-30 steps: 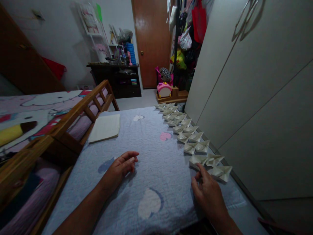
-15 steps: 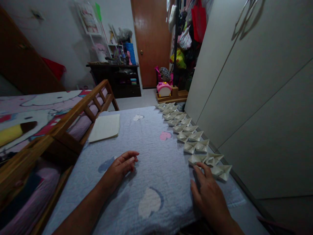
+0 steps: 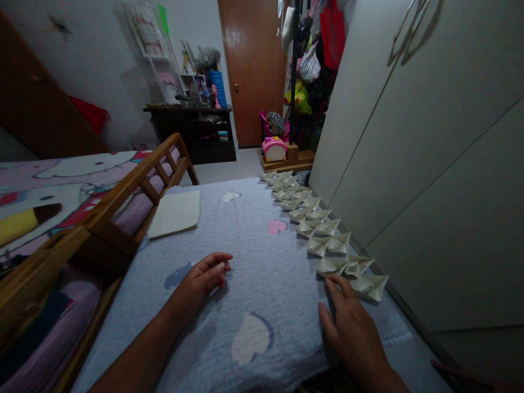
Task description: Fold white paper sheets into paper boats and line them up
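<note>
Several folded paper boats stand in two rows along the right side of the mattress cover. By the near end of the rows, my right hand has its fingers apart, with the fingertips at the edge of a pale paper boat. Another boat sits just to the right of those fingers. My left hand rests on the cover near the middle, loosely curved with the fingers a little apart and nothing in them. A stack of white paper, perhaps a notebook, lies farther off at the left.
A wooden bed rail runs along the left, beside another bed with a printed cover. Tall pale cabinet doors close off the right side. Beyond the bed's foot are a dark cabinet, a pink toy case and hanging bags.
My right hand's fingertips have shifted very slightly down, off the edge of the near boat. My left hand and the boats stay where they were.
</note>
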Motion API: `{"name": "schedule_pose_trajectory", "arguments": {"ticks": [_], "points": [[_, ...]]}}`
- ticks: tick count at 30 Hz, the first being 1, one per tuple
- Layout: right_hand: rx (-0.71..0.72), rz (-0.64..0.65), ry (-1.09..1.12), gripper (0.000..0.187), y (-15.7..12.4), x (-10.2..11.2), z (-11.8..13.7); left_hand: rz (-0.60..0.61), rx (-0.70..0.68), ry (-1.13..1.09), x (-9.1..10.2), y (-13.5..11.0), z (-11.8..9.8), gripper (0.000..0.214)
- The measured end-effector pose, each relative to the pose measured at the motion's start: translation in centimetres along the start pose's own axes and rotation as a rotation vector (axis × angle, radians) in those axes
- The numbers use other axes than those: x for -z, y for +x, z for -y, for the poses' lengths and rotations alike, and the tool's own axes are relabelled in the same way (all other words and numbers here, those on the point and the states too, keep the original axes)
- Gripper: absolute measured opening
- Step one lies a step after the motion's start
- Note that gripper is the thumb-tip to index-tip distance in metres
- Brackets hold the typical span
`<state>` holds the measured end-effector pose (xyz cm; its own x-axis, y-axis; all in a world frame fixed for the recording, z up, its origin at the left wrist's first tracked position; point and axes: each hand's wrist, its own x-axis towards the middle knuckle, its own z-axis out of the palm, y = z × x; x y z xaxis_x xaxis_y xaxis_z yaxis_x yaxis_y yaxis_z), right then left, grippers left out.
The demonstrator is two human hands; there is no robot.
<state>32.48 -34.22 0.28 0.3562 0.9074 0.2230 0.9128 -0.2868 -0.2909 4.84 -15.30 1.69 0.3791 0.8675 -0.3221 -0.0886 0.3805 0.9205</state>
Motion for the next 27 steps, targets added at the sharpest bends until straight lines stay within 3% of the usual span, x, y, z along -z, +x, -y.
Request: {"name": "schedule_pose_trajectory", "arguments": {"ticks": [9,21,27], "points": [[-0.002,0.043,-0.024,0.045,0.2,0.1,-0.2,0.010,0.009,0.002,0.0,-0.1,0.0,0.043],[0.012,-0.011,-0.004,0.043,0.2,0.1,-0.2,0.008,0.004,0.001,0.0,0.0,0.0,0.040],[0.038,-0.049,0.058,0.036,0.0,1.2,0.2,0.007,0.001,-0.007,0.0,-0.2,-0.1,0.041]]}}
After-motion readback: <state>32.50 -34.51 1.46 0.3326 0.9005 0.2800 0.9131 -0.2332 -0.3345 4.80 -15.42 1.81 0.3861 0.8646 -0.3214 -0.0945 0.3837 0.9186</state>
